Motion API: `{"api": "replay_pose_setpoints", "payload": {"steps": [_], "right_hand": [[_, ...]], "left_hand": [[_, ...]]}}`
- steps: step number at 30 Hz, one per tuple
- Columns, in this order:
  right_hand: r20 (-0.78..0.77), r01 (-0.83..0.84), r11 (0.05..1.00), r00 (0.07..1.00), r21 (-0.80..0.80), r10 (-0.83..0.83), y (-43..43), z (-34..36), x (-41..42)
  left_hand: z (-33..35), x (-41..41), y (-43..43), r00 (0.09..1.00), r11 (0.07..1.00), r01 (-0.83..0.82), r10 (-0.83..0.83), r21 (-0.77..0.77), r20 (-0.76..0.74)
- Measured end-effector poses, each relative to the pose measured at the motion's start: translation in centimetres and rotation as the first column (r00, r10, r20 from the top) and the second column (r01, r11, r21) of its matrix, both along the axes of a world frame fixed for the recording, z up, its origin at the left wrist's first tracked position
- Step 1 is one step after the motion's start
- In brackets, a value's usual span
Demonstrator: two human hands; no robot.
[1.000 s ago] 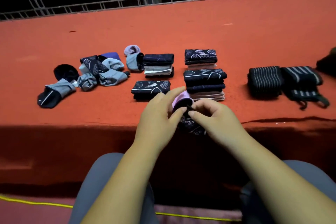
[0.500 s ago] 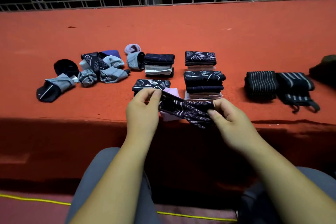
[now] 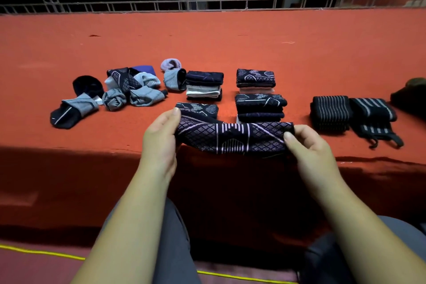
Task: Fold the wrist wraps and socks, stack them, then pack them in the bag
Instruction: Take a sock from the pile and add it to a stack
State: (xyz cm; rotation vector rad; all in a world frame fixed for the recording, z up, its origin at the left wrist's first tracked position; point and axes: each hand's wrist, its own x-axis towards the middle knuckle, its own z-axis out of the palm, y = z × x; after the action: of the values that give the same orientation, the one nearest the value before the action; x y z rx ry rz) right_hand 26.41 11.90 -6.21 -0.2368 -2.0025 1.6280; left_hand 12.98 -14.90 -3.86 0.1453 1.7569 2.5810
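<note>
A dark patterned sock (image 3: 232,137) is stretched flat just above the front edge of the red platform (image 3: 230,48). My left hand (image 3: 161,138) grips its left end and my right hand (image 3: 309,145) pinches its right end. Behind it lie a single folded dark sock (image 3: 198,108) and three stacks of folded socks (image 3: 260,106) (image 3: 255,77) (image 3: 204,85). Loose unfolded grey and dark socks (image 3: 129,90) are heaped at the left. Two folded striped wrist wraps (image 3: 330,113) (image 3: 373,117) sit at the right.
A dark bag (image 3: 412,94) shows partly at the right edge. A metal truss rail (image 3: 207,4) runs along the far side of the platform. My knees in grey trousers (image 3: 170,237) are below the platform's front edge, with a yellow line (image 3: 41,252) on the floor.
The sock was bunched between both hands a second ago. My hands have moved apart and pulled it out straight to full length.
</note>
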Motion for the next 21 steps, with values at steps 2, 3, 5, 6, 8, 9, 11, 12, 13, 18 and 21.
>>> {"api": "replay_pose_setpoints", "payload": {"steps": [2, 3, 5, 6, 8, 9, 11, 12, 13, 18, 21], "right_hand": [[-0.062, -0.051, 0.999, 0.997, -0.016, 0.050, -0.1, 0.9, 0.6], [-0.079, -0.069, 0.998, 0.994, 0.008, 0.070, -0.1, 1.2, 0.8], [-0.064, -0.142, 0.988, 0.987, 0.059, 0.146, -0.2, 1.7, 1.1], [-0.023, -0.180, 0.981, 0.983, 0.075, 0.182, -0.4, 1.8, 1.2], [0.056, -0.208, 0.967, 0.978, 0.149, 0.202, -1.0, 1.7, 1.4], [0.080, -0.203, 0.957, 0.978, 0.206, 0.190, -1.4, 1.5, 1.3], [0.109, -0.215, 0.933, 0.975, 0.289, 0.191, -2.3, 1.0, 1.0], [0.134, -0.257, 0.917, 0.965, 0.306, 0.226, -2.7, 0.8, 0.8], [0.164, -0.318, 0.905, 0.946, 0.284, 0.281, -3.2, 0.6, 0.6], [0.220, -0.453, 0.891, 0.868, -0.016, 0.446, -5.0, -0.2, 0.0], [0.141, -0.434, 0.898, 0.887, -0.068, 0.440, -4.9, -0.2, -0.5]], "left_hand": [[0.1, 0.3, 0.1, 0.996, 0.997, 0.044, -0.049, -0.064, -0.080], [0.1, 0.3, 0.0, 0.990, 0.994, 0.072, -0.082, -0.087, -0.117], [0.1, 0.6, 0.1, 0.972, 0.983, 0.138, -0.158, -0.121, -0.175], [0.0, 0.9, 0.2, 0.960, 0.975, 0.181, -0.203, -0.128, -0.193], [0.1, 1.7, 0.6, 0.934, 0.956, 0.262, -0.285, -0.132, -0.215], [0.0, 2.1, 0.8, 0.920, 0.945, 0.300, -0.322, -0.126, -0.224], [0.2, 3.0, 1.4, 0.895, 0.922, 0.374, -0.388, -0.102, -0.221], [0.3, 3.4, 1.7, 0.885, 0.911, 0.403, -0.413, -0.092, -0.214], [0.4, 3.9, 1.9, 0.875, 0.899, 0.430, -0.437, -0.083, -0.208], [0.7, 4.8, 1.8, 0.777, 0.789, 0.613, -0.590, 0.048, -0.218], [0.8, 4.8, 1.6, 0.746, 0.755, 0.651, -0.618, 0.079, -0.247]]}}
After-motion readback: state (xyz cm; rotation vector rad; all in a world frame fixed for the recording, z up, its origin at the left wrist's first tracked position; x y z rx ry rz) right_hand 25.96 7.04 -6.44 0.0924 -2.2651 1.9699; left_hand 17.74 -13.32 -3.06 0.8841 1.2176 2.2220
